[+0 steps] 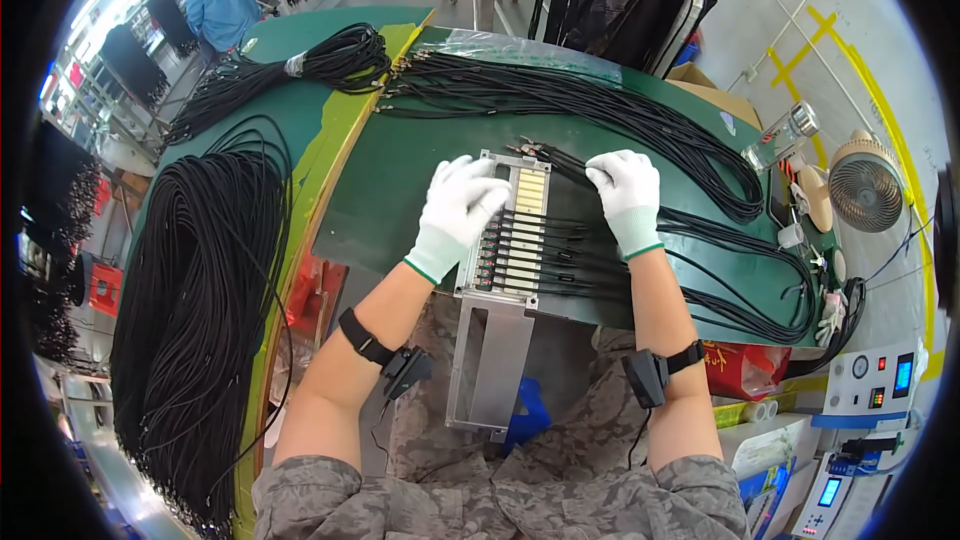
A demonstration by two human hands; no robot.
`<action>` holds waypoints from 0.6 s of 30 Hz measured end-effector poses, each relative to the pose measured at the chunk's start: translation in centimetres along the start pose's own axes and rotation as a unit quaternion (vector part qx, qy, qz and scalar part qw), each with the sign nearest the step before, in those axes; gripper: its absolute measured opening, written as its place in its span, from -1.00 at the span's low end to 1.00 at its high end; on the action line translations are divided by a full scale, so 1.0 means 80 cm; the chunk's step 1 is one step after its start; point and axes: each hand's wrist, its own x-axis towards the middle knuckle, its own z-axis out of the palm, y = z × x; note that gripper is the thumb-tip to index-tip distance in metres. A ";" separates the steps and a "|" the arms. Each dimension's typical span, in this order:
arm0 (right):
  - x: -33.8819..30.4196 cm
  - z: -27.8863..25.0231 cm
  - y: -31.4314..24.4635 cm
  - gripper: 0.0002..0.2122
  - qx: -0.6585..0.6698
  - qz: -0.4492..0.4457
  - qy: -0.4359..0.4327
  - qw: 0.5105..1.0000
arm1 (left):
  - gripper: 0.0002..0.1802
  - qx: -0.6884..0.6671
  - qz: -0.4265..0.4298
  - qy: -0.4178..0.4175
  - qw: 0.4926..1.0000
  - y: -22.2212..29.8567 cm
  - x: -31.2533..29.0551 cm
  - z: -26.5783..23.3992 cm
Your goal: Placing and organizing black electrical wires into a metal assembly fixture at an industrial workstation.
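A long silver metal fixture (519,290) lies lengthwise before me, overhanging the table's near edge. Pale yellow blocks (530,190) line it, and several black cables (570,257) sit in its lower slots, running off to the right. My left hand (458,208), in a white glove, is at the fixture's upper left side. Its thumb and fingers are bent toward each other, and what they hold, if anything, is hidden. My gloved right hand (627,192) is closed in a pinch right of the fixture, beside loose cable ends (535,148). I cannot make out what is in it.
Black cable bundles lie across the green table (400,150): a long one (600,110) behind my hands, a tied one (340,58) at far left and a large hank (200,290) at left. A fan (866,190) and a glass bottle (783,135) stand at right.
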 end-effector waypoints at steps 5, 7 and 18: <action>0.003 -0.012 -0.028 -0.90 0.127 -0.108 -0.008 0.986 | -0.78 -0.097 -0.062 0.102 0.988 -0.004 0.001 -0.005; 0.001 -0.012 -0.045 -0.89 0.142 -0.126 -0.019 0.982 | -0.80 -0.142 -0.046 0.111 0.983 0.004 0.003 -0.009; 0.000 -0.023 -0.053 -0.90 0.213 -0.018 -0.151 0.965 | -0.83 0.027 -0.030 0.141 0.989 0.009 0.001 -0.009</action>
